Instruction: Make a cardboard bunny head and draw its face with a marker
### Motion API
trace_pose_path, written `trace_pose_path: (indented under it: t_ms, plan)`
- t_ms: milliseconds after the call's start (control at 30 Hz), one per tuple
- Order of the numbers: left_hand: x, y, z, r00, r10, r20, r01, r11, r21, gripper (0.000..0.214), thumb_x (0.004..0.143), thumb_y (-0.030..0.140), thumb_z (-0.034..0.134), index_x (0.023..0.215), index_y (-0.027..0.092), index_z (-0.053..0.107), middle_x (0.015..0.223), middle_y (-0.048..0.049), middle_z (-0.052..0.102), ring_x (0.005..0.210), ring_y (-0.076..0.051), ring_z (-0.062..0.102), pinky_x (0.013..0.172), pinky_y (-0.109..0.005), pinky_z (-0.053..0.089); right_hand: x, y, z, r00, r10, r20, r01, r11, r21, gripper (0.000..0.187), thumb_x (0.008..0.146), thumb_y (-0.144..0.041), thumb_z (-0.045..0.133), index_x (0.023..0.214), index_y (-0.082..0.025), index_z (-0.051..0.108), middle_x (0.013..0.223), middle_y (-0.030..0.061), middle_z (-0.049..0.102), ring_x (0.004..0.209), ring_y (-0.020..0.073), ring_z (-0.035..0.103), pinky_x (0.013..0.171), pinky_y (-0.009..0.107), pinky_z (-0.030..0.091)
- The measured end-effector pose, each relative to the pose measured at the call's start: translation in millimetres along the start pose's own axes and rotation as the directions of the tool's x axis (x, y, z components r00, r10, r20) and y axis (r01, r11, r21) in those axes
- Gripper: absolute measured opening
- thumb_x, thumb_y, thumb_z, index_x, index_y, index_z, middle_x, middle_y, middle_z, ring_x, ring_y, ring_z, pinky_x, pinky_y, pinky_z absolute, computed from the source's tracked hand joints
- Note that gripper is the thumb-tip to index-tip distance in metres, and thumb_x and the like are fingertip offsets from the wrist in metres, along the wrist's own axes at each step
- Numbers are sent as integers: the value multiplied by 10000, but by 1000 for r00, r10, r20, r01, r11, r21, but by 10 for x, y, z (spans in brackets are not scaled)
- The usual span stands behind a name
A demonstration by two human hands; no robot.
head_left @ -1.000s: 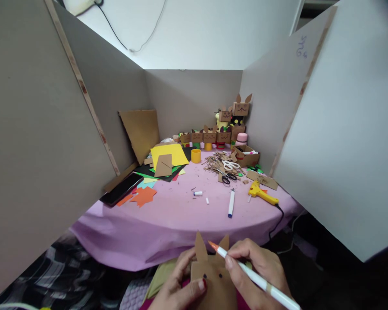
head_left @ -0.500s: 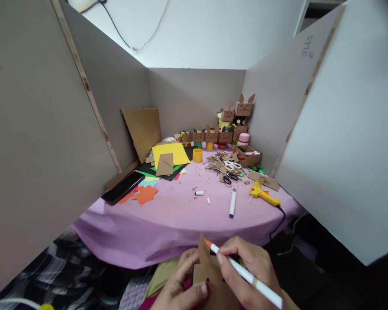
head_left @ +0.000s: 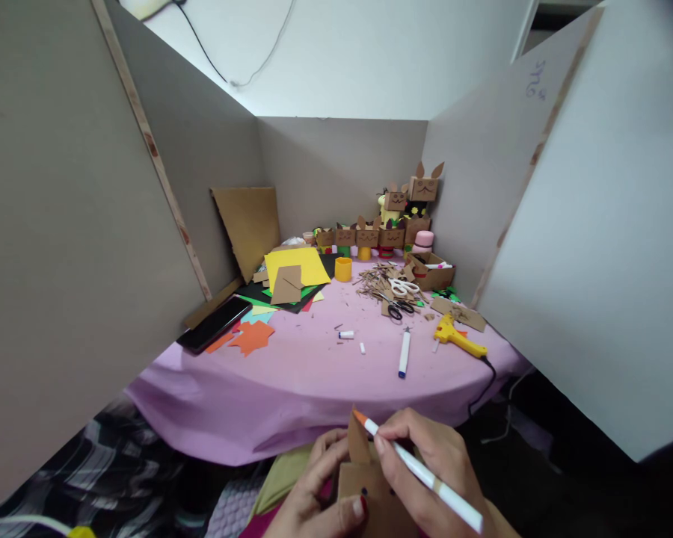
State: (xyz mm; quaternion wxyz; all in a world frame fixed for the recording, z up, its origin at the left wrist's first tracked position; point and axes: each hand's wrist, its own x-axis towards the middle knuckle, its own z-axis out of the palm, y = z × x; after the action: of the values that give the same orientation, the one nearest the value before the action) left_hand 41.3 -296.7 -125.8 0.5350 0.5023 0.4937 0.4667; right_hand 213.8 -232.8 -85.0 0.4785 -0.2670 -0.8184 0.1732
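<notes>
Low in the view, my left hand (head_left: 322,489) grips a brown cardboard box head (head_left: 378,501), its thumb on the front face beside a dark dot. A pointed cardboard ear (head_left: 360,441) stands up from the box's top edge. Pinched in my right hand (head_left: 426,456) is a white marker (head_left: 420,468) with an orange tip section. Its tip meets the ear's edge close to the point. The lower part of the box runs out of the frame, and my right hand covers its right side.
On the pink-covered table (head_left: 308,373) lie an uncapped marker (head_left: 404,353), a marker cap (head_left: 346,335), a yellow glue gun (head_left: 460,336), scissors (head_left: 397,306), a phone (head_left: 215,324) and coloured paper (head_left: 300,267). Several cardboard animal figures (head_left: 367,237) stand at the back. Grey panels flank the table.
The marker tip has shifted slightly up towards the ear's point. The box and ear have moved a little right and down in the view, still held by my left hand.
</notes>
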Motion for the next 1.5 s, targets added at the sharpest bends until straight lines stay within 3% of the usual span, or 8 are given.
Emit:
trace_pose_path:
  t_ms: [267,633,1000,1233,1500]
  plan:
    - [11,3,6,1000,8,30,-7,999,-33,527,702,451,690,1205,333,588,1329,-38,455,1308,-284,302,1098,-403,239,-13,0,-15,999,0,42,0,1000,-12,100,791,-127,504,718,-179,548,577,-13,615,494,97,581,519,186,424]
    - [7,-4,4,999,42,14,-42,999,2,508,698,484,686,1178,339,608,1282,-29,489,1264,-269,360,1073,-352,274,-39,-24,-86,997,-28,74,32,998,-58,141,790,-104,514,674,-182,528,537,-22,593,483,85,574,511,171,415]
    - [8,20,13,999,31,-26,-31,999,26,498,696,470,691,1164,312,620,1289,-37,504,1263,-283,375,1079,-362,270,-146,23,-59,995,-95,14,96,992,-81,149,710,-83,518,624,-204,513,483,-48,577,402,73,534,454,172,387]
    - [-8,-8,12,999,-11,-34,11,1000,1,544,666,489,710,1173,314,615,1284,-40,492,1254,-299,371,1091,-391,255,-154,7,-99,991,-101,91,106,993,-57,161,713,-95,491,596,-201,521,447,-47,563,365,66,489,413,181,346]
    - [7,20,15,1000,11,-26,-10,1000,20,524,677,481,701,1171,327,617,1307,-32,479,1296,-303,316,1098,-399,232,-124,-44,-127,996,-38,-76,34,998,-52,157,721,-91,541,629,-211,499,479,-55,582,393,73,525,443,169,384]
